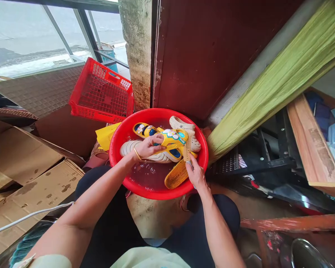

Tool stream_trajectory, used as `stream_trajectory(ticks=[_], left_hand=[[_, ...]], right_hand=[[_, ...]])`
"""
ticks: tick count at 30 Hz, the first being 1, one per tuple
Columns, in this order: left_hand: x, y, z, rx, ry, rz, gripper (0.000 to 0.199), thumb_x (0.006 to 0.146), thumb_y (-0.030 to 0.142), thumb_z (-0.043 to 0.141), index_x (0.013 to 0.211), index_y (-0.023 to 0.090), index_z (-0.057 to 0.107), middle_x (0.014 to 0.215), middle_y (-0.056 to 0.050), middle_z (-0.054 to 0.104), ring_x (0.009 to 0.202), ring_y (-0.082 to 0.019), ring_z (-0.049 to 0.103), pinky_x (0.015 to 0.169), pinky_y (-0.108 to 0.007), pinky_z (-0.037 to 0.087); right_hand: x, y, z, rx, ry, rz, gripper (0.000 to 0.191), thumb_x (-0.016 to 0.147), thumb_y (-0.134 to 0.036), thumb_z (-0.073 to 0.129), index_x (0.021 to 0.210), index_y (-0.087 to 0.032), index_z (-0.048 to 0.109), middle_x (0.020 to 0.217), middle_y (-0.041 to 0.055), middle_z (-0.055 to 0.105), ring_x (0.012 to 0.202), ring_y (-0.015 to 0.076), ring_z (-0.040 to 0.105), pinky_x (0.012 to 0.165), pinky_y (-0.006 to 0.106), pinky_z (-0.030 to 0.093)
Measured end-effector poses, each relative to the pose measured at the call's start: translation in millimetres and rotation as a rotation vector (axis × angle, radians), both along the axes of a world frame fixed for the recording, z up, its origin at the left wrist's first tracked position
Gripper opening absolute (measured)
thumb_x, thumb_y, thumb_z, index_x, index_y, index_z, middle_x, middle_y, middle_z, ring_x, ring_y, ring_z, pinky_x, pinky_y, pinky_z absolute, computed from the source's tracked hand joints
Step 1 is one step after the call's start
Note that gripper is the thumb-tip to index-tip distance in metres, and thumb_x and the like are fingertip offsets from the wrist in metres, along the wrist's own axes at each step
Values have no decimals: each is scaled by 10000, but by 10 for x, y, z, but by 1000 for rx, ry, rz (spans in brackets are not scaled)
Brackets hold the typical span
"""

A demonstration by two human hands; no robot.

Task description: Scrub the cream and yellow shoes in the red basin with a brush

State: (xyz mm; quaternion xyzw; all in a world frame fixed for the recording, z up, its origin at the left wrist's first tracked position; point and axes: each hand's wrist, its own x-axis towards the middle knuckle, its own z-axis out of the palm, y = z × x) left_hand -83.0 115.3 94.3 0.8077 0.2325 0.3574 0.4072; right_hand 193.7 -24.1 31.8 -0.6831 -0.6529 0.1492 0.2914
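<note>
My left hand (pixel 150 146) grips a yellow shoe (pixel 171 137) with a white and blue cartoon figure on it, above the water in a red basin (pixel 158 195). In my right hand (pixel 197 172) is a scrub brush (pixel 187 150), its bristles close against the shoe's right end. Another yellow and blue slipper (pixel 142 128) lies at the back of the basin. A yellow-brown sole (pixel 176 175) faces up near my right hand. White clogs (pixel 181 123) rest at the back right, and a ridged white sole (pixel 128 149) lies partly under my left hand.
Behind the basin at left is a red plastic crate (pixel 108 93), with cardboard (pixel 39 193) below it. A dark red door (pixel 201 56) stands behind the basin. Long yellow-green strands (pixel 268 93) slant down on the right, beside a wooden board (pixel 312 141).
</note>
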Motion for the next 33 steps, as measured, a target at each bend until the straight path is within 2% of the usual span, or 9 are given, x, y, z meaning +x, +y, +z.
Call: stream_trajectory(ticks=[5,7,9,13,17,20,23,28,33], left_hand=[[393,508,305,357,332,37,266,921,367,611,799,169,741,1069,-119,705,1091,-274,624,1060,-442,419],[504,672,330,396,473,152,197,895,298,610,919,188,771,1223,-117,695,1236,-313,570,1135,-509,341],[533,742,273,377,559,310,311,874,226,584,1129,220,761,1393,-110,635,1352,-328,500,1173,-542,288],[307,525,-3,254,586,546,510,924,246,496,1419,196,607,1465,-138,594,1344,-287,531,1146,-450,370],[-115,47,-335,133,889,409,596,910,362,555,1471,161,540,1429,-175,621,1331,-319,553,1138,-458,387],[-335,-185,-552,70,1175,377,947,725,419,772,1566,170,415,1593,-212,454,1483,-402,377,1193,-554,291],[-395,-211,-697,57,1253,435,1058,695,344,771,1626,187,295,1675,-220,310,1538,-411,276,1206,-602,227],[-346,-64,-726,-15,1240,484,1149,655,369,786,1645,169,238,1712,-253,162,1566,-454,158,1177,-705,197],[-363,-45,-608,-91,1176,466,1093,618,466,817,1593,285,357,1649,-226,332,1487,-510,269,1060,-790,291]], right_hand=[[42,-27,27,-26,30,-113,622,1011,-436,431,1559,-144,454,1112,135,784,872,230,757,797,317,585],[52,-37,44,-36,48,-148,635,1018,-445,411,1566,-125,436,1058,129,789,857,226,750,788,314,576],[57,-45,66,-30,64,-164,641,1020,-456,403,1563,-115,436,1035,126,788,856,226,745,785,312,571],[52,-63,138,21,66,-210,660,1022,-465,390,1580,-112,412,1105,140,777,896,234,747,806,317,575],[-54,-99,204,72,5,-180,645,1030,-433,382,1587,-108,411,1339,183,697,1077,269,727,902,339,568],[-264,-139,208,0,-78,65,590,1036,-366,379,1582,-149,441,1421,153,655,1175,248,687,989,320,534],[-495,-183,198,-209,-241,302,585,1034,-312,413,1617,-271,391,1308,95,726,1107,234,708,972,327,532],[-552,-188,262,-434,-528,214,619,1047,-320,434,1647,-362,289,1149,103,746,994,262,720,895,369,530],[-360,-73,308,-444,-579,91,642,1056,-334,425,1660,-396,216,1173,107,715,1009,260,702,881,370,533]])
